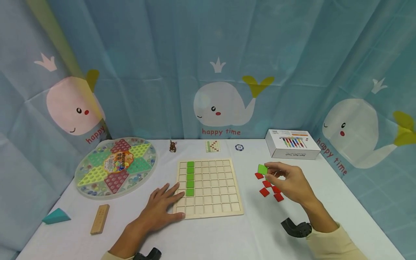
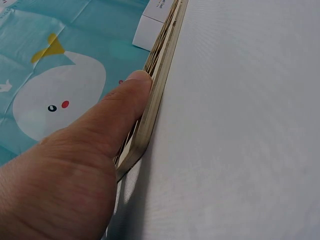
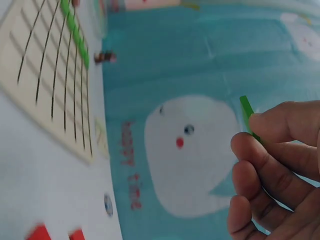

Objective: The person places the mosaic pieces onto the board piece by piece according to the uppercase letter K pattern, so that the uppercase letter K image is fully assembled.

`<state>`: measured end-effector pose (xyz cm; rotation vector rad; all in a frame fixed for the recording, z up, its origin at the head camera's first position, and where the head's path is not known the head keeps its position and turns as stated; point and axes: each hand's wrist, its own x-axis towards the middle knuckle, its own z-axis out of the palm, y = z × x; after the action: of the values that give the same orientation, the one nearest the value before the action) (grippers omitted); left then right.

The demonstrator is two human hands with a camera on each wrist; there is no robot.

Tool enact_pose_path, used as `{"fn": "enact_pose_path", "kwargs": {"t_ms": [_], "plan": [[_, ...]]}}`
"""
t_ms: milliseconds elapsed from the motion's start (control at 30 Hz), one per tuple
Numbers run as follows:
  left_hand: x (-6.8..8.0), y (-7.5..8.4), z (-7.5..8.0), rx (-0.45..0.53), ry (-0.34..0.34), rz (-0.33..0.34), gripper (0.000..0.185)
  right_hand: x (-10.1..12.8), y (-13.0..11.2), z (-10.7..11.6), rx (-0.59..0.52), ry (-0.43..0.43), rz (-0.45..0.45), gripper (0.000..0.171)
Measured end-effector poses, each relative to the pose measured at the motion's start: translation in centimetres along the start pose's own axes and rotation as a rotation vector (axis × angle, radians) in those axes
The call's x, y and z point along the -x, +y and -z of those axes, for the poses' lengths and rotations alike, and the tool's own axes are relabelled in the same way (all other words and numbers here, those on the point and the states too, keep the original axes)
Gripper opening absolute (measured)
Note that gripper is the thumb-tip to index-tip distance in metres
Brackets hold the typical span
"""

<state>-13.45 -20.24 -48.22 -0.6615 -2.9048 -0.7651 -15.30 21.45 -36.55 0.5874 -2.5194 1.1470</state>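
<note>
So far five green tiles [image 1: 190,178] are slotted down the second column of the grid board [image 1: 209,188], which is pinned flat-fingered at its near-left corner by the left hand [image 1: 160,209], while a sixth green tile [image 1: 262,169] is pinched in the right hand [image 1: 290,182] above the red tiles [image 1: 269,187] off the board's right edge, so most cells are left unfilled.

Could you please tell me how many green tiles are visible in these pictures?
5: four green tiles fill one column near the board's left edge; one green tile is pinched in the right hand. More may be hidden behind that hand.
</note>
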Motion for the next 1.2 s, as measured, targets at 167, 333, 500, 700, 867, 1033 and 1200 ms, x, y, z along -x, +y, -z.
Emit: {"fn": "enact_pose_path", "kwargs": {"t_ms": [167, 333, 500, 700, 867, 1033, 1200], "plan": [[0.0, 0.0, 0.0, 0.002, 0.0, -0.005, 0.074, -0.1, -1.8, -1.9, -0.097, -0.048, 0.037, 0.03], [-0.1, 0.0, -0.1, 0.0, 0.0, -0.003, 0.074, -0.3, -3.0, -3.9, -0.154, -0.1, 0.064, 0.029], [-0.1, 0.2, -0.1, 0.0, -0.003, 0.002, 0.074, -0.6, -3.8, -5.9, -0.173, -0.147, 0.082, 0.027], [0.0, 0.0, 0.0, -0.001, 0.001, 0.001, 0.074, -1.3, -4.4, -9.0, -0.185, -0.212, 0.095, 0.024], [0.1, -0.2, -0.1, -0.006, -0.004, 0.017, 0.075, -1.9, -4.7, -11.9, -0.21, -0.27, 0.073, 0.021], [0.0, -0.1, -0.2, -0.009, -0.012, 0.021, 0.074, -2.2, -4.9, -14.1, -0.242, -0.3, 0.049, 0.021], [-0.1, -0.1, -0.1, -0.016, -0.004, -0.001, 0.073, -2.3, -4.7, -16.1, -0.258, -0.349, 0.023, 0.022]]}}
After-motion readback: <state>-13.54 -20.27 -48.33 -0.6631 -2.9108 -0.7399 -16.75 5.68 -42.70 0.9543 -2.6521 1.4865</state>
